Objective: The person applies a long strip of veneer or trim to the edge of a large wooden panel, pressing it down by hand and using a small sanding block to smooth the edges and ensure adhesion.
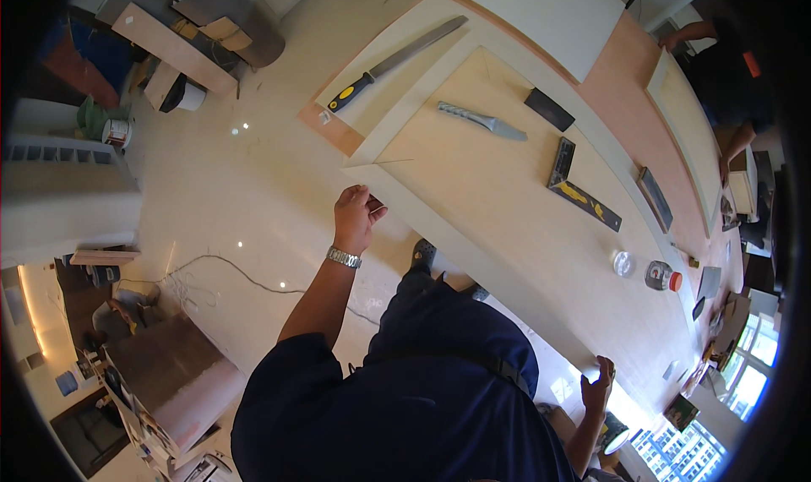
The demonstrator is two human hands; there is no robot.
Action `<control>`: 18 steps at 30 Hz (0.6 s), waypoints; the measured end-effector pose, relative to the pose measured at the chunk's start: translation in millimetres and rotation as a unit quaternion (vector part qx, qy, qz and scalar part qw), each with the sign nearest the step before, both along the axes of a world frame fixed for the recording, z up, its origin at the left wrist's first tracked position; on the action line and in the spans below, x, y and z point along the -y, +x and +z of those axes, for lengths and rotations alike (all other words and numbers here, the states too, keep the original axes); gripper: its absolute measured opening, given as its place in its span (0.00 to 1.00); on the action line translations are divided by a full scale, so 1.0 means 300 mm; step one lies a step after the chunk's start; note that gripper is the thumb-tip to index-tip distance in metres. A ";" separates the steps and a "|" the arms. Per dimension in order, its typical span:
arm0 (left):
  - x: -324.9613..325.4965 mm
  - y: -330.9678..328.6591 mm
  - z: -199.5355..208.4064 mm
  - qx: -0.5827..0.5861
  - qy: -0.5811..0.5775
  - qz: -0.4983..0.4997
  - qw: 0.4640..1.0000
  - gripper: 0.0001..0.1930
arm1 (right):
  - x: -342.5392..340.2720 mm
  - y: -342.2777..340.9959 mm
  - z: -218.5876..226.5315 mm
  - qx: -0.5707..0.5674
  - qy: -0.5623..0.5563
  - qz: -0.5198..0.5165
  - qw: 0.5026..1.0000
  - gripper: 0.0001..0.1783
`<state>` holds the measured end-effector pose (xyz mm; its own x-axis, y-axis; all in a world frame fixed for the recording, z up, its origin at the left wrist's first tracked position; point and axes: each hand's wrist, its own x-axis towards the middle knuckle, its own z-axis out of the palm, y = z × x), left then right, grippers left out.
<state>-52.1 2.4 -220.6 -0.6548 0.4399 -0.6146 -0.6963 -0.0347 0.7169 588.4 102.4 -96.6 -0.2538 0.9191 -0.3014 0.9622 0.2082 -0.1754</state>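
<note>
My left hand [358,218], a metal watch on its wrist, is closed by the near left corner of a framed pale wood panel [507,199]. Between its fingertips is a small dark flat piece [377,205], its kind unclear. At the panel's near right edge, my right hand [597,386] has its fingers raised and thumb apart; glare hides whether it touches the edge. Lying on the panel are a grey tool with a pointed blade [483,121], a black block [549,108] and a black try square [583,188] with yellow marks. Beyond the left corner rests a handsaw [397,63].
A clear jar with an orange lid [662,276], a clear round container [623,264] and a dark flat block [655,199] sit toward the right. Another person [728,85] holds a panel at the far right. A cable [245,272] crosses the floor; someone crouches [122,313] at lower left.
</note>
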 end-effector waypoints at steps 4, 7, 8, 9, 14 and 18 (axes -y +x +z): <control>-0.002 -0.005 0.024 -0.006 -0.031 -0.004 1.000 0.04 | -0.001 0.013 -0.020 0.007 -0.007 0.003 1.000 0.35; 0.006 -0.010 0.016 -0.005 -0.032 -0.002 0.999 0.04 | -0.003 0.022 -0.035 0.010 -0.010 0.008 1.000 0.37; 0.010 -0.011 0.009 -0.006 -0.026 -0.006 1.000 0.04 | -0.003 0.026 -0.038 0.008 -0.013 0.009 1.000 0.37; 0.012 -0.014 0.009 -0.008 -0.021 -0.010 1.000 0.04 | -0.003 0.024 -0.040 0.008 -0.013 0.011 1.000 0.37; 0.016 -0.017 0.010 -0.001 -0.042 -0.012 0.999 0.05 | 0.005 0.040 -0.056 0.001 -0.013 0.001 1.000 0.40; 0.024 -0.020 -0.017 0.008 -0.019 -0.011 1.000 0.05 | 0.017 0.041 -0.067 0.000 -0.010 -0.016 1.000 0.39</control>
